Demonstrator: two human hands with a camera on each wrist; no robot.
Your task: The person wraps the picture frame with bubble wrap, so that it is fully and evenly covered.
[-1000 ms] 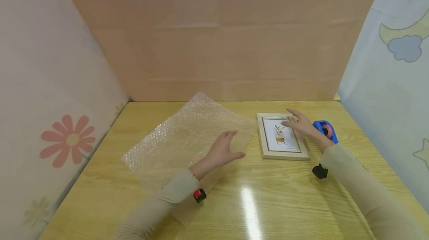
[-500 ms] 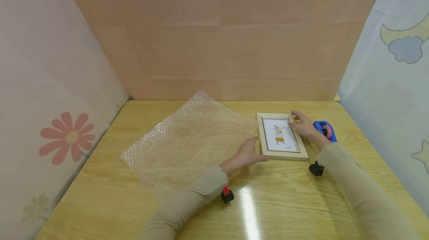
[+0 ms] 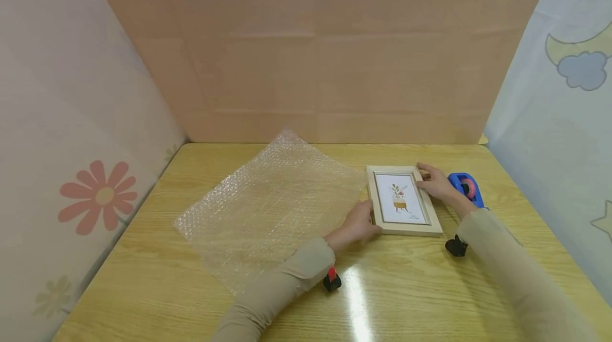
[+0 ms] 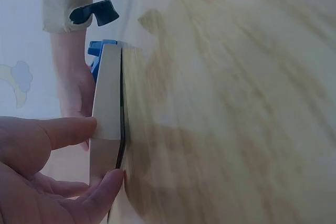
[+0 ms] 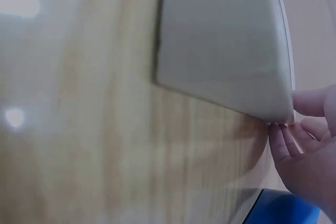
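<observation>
A light wooden picture frame with a plant picture lies face up toward the right of the table. My left hand pinches its near left corner; in the left wrist view that hand has one digit on the frame's face side and another at its lower edge. At the far right side, my right hand grips the frame too. The right wrist view has this hand holding a corner of the frame, with fingertips at its underside. A sheet of clear bubble wrap is spread left of the frame.
A blue tape dispenser with a pink roll stands just right of my right hand. Behind the wooden table rises a tan panel, with patterned walls at both sides.
My left hand has moved right from above the bubble wrap to the frame's near left corner. My right hand has taken hold of the frame's right side. The frame has shifted slightly toward me.
</observation>
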